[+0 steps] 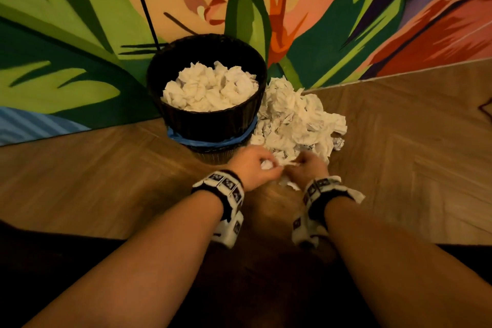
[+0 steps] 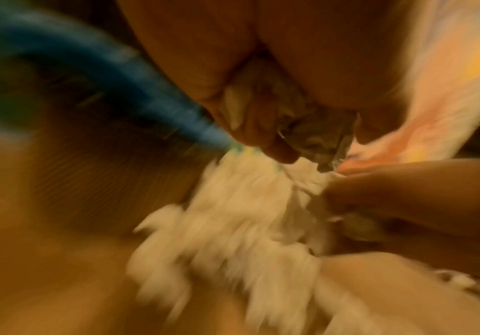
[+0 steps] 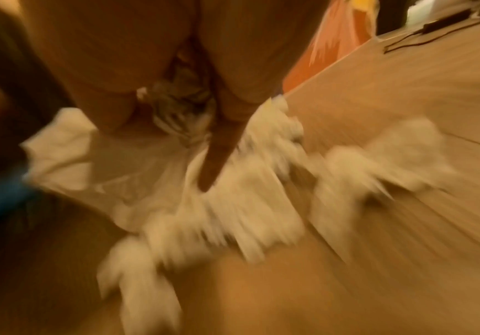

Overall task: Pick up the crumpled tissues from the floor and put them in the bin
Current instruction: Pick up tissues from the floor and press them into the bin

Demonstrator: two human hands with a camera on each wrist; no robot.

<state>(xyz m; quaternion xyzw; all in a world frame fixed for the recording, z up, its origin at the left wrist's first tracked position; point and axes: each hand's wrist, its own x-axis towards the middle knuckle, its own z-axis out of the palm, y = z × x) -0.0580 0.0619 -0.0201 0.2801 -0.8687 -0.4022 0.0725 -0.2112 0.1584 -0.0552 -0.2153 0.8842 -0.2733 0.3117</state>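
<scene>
A pile of white crumpled tissues [image 1: 295, 117] lies on the wooden floor to the right of a black woven bin [image 1: 207, 120], which holds several tissues up near its rim. My left hand [image 1: 259, 164] curls round a small tissue ball [image 1: 267, 164] at the pile's near edge. My right hand [image 1: 306, 166] grips tissue beside it. In the blurred left wrist view my left hand [image 2: 290, 127] clasps a tissue wad [image 2: 307, 127]. In the blurred right wrist view my right hand [image 3: 193, 113] holds a wad [image 3: 181, 102], one finger [image 3: 216, 163] stretched over the pile [image 3: 233, 215].
A blue bag edge [image 1: 213, 141] wraps the bin's lower part. The bin stands against a painted mural wall [image 1: 80, 34]. Herringbone wooden floor [image 1: 399, 141] spreads right and left. A thin black cord [image 1: 143, 2] runs down the wall behind the bin. A dark cable [image 3: 433, 22] lies on the floor far off.
</scene>
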